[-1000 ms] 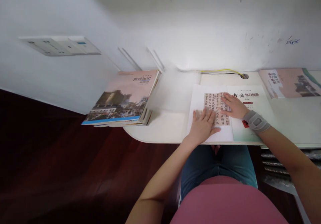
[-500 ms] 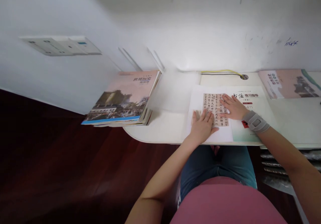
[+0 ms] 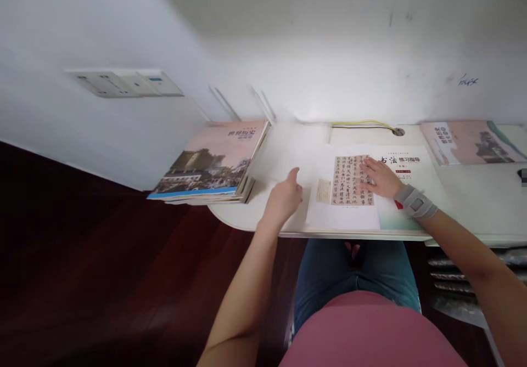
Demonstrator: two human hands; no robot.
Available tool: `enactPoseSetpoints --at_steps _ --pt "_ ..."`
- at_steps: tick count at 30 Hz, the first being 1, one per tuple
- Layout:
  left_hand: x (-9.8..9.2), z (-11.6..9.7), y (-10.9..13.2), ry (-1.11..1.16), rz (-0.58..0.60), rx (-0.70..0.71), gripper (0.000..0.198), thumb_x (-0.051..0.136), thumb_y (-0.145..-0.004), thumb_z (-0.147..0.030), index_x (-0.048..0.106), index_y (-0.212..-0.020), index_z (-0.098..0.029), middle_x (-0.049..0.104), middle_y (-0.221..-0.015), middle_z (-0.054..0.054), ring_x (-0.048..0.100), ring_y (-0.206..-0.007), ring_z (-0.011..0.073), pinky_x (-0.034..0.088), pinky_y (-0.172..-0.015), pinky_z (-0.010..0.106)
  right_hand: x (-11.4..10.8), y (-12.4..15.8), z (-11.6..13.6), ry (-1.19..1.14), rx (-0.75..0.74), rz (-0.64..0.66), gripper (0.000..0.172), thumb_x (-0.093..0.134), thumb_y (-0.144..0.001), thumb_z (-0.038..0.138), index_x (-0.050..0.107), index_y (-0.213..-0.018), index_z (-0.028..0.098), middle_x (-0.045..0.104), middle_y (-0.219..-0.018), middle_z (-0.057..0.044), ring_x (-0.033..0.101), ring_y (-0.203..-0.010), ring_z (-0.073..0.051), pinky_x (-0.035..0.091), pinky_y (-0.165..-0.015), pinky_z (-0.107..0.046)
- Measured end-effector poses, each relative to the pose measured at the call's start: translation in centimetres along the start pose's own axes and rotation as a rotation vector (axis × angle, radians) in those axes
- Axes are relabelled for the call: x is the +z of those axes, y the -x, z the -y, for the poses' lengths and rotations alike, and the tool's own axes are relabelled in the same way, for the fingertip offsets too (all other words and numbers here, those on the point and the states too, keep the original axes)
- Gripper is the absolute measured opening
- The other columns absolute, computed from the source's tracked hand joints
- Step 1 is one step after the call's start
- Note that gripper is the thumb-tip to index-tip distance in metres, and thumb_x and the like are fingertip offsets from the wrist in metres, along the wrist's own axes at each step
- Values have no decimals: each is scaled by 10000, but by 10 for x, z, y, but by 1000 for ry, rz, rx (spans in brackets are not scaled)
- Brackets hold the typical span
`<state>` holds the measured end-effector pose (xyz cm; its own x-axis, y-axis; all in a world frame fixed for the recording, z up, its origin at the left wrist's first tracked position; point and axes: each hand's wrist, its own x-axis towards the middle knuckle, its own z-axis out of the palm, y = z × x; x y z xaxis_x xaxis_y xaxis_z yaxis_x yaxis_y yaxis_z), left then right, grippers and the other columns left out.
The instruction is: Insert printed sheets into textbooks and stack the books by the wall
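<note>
My right hand (image 3: 377, 176) lies flat, fingers spread, on the tan calligraphy panel of a white sheet (image 3: 344, 213) that rests on a calligraphy exercise book (image 3: 407, 178). A grey band wraps that wrist. My left hand (image 3: 284, 198) hovers over the bare white desk (image 3: 263, 213) left of the sheet, fingers loosely curled with the thumb up, holding nothing. It sits between the sheet and a stack of history textbooks (image 3: 208, 161) at the desk's left end.
Another textbook (image 3: 469, 141) lies at the desk's far right. A yellow cable (image 3: 362, 123) runs into a grommet hole by the wall. Wall sockets (image 3: 127, 82) sit to the left. Dark wooden floor lies below, and drawers (image 3: 461, 279) under the desk at right.
My left hand has lifted off the sheet and moved left toward the stack of textbooks. My right hand stays flat on the sheet. The view shifted slightly.
</note>
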<state>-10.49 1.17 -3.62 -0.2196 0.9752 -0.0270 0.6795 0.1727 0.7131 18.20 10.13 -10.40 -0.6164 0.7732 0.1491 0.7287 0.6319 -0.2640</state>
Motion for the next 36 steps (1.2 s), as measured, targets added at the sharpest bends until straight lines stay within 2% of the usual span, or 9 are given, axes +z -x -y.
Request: enactPoseSetpoints --at_steps 6,10,14,18,22,25,30,33,36 --pt "-3 -108 -10 643 198 333 450 588 -760 -153 492 -1200 -172 681 -839 24 680 -724 155 533 -792 356 -70 16 51 -731 90 -219 678 235 -883 676 422 -1363 236 554 -1319 -89 542 -1186 -258 500 -934 -454" --pt "60 -171 -11 686 414 573 467 557 -797 -150 470 -1255 -174 692 -945 46 672 -852 177 484 -893 404 -130 45 41 -955 336 -334 703 227 -857 718 514 -1245 206 633 -1178 -109 637 -1026 -265 571 -777 -433" --pt "128 -193 -5 621 572 684 518 507 -879 -322 394 -1357 -160 695 -1031 100 642 -970 222 446 -938 449 -155 83 -5 -1028 559 -313 424 583 -786 582 640 -934 189 702 -917 -70 677 -881 -231 584 -668 -332" --pt "156 -184 -1 584 590 760 537 419 -908 -481 414 -1348 -172 643 -1180 129 580 -1116 219 409 -983 424 -144 119 -53 -1074 814 -315 243 728 -709 366 632 -792 159 715 -805 -80 691 -768 -198 573 -608 -278" --pt "158 -145 -13 639 14 627 427 435 -892 -466 517 -1210 -194 506 -1347 110 405 -1301 212 360 -1043 373 -113 143 -79 -1134 887 -393 216 669 -760 389 574 -736 196 727 -841 -95 701 -803 -219 590 -676 -348" --pt "150 -105 -30 828 -329 143 387 421 -901 -386 422 -1258 -236 392 -1419 78 371 -1320 173 378 -1034 339 -83 149 -84 -1040 789 -368 273 573 -815 477 561 -754 211 724 -896 -119 691 -884 -255 579 -761 -444" --pt "124 -54 -53 1241 -58 -480 273 383 -913 -381 463 -1098 -197 466 -1291 117 603 -1029 174 537 -798 323 -48 138 -70 -379 560 -408 373 579 -777 530 665 -925 199 667 -1102 -143 589 -1096 -336 431 -977 -578" --pt "120 -47 -50 1285 164 -499 301 348 -925 -401 525 -983 -164 555 -1153 134 634 -860 158 543 -715 312 -40 120 -51 -354 423 -358 467 490 -823 581 679 -1019 201 663 -1130 -125 577 -1118 -319 416 -1011 -537" --pt "134 -57 -36 1220 330 -261 277 480 -873 -374 578 -1023 -164 592 -1153 115 628 -886 154 522 -773 306 -47 100 -39 -590 391 -327 620 202 -924 586 607 -1185 196 699 -1053 -98 644 -1003 -253 519 -886 -462"
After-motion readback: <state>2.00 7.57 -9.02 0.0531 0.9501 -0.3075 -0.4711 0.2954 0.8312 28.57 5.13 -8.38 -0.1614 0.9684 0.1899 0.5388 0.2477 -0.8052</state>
